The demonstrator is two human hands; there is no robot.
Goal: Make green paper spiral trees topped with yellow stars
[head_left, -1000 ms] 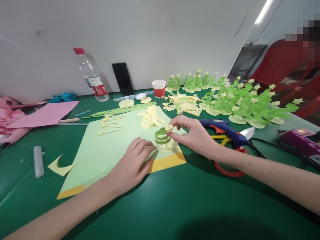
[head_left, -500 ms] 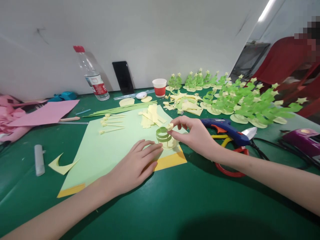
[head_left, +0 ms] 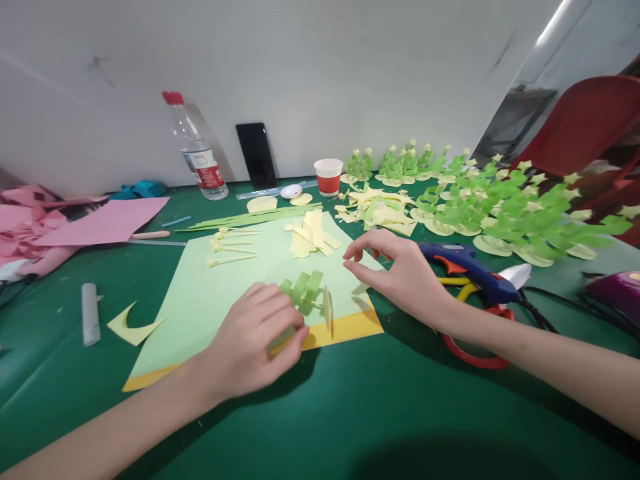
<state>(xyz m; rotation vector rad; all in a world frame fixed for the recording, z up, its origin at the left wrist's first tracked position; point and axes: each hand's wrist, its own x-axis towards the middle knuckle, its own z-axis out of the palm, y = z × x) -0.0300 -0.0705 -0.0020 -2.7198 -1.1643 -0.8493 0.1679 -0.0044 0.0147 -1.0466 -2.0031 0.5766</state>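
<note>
A small paper plant (head_left: pixel 306 290) with green loops and a pale round base (head_left: pixel 327 308) is tipped on its side above the light green sheet (head_left: pixel 195 293). My left hand (head_left: pixel 260 333) has its fingers curled round the top end of this plant, which they hide. To the right, my right hand (head_left: pixel 395 270) is raised over the sheet's edge, thumb and forefinger a little apart with nothing between them. Yellow paper strips (head_left: pixel 313 235) and thin sticks with pale tips (head_left: pixel 233 247) lie on the sheet.
Many finished paper plants (head_left: pixel 515 207) stand at the right, by a blue glue gun (head_left: pixel 475 270) and red-handled scissors (head_left: pixel 480 360). Behind are a bottle (head_left: pixel 205 163), a phone (head_left: pixel 257 155), a paper cup (head_left: pixel 329 177) and yellow scraps (head_left: pixel 383 207). Pink paper (head_left: pixel 105 221) lies left.
The paper plant has gone from upright to lying sideways, its top now at my left hand, whose fingers have curled. My right hand has let go of it. The view has shifted slightly.
</note>
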